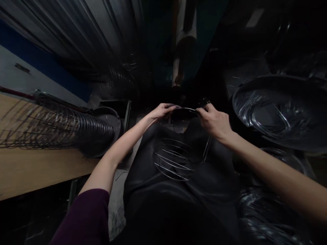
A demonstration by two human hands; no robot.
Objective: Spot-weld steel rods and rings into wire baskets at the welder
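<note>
My left hand (163,111) pinches the left end of a thin, curved metal wire (188,109) in front of a dark machine. My right hand (214,120) is closed on the wire's right side, with a small dark object at its fingers that I cannot make out. Below my hands, a round wire rack (174,165) with several crossbars lies on the dark apron (163,197) over my lap. A thin metal rod (205,149) slants down under my right hand; whether it joins the wire is unclear.
At the left, a long stack of wire rings (58,126) reaches over a wooden board (46,170) to a round dark base. A large basin (281,76) with shiny wire parts is at the right, and more wire pieces (265,217) lie below it. A machine column (186,30) stands ahead.
</note>
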